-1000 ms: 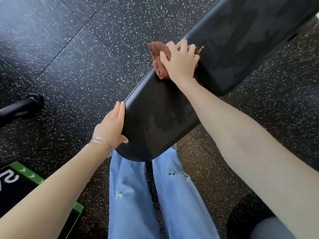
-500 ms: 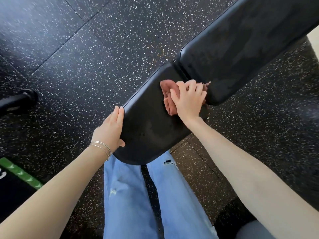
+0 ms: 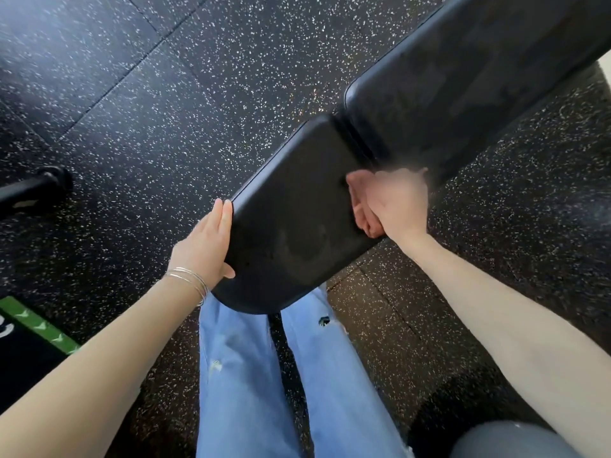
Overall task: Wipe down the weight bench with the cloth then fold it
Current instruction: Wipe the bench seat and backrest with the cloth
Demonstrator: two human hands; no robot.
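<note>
Wiping is the step in hand here, folding not yet begun. The right hand (image 3: 393, 201) is down on the bunched reddish cloth (image 3: 359, 206), right at the far-right edge of the weight bench (image 3: 291, 226) seat, just short of the gap before the long back pad (image 3: 479, 77). It's all motion blur over there, so I cannot tell whether those fingers clutch the cloth or simply press it flat. The left hand (image 3: 205, 246) lies with straight fingers along the seat's left side, thumb on top, bracing it rather than gripping. Dull damp streaks show on the near half of the seat, so by my read this pad is mostly covered. The next move calls for carrying the cloth across the bare middle and near end, with firm, even pressure. After that, both hands will be needed for the fold.
</note>
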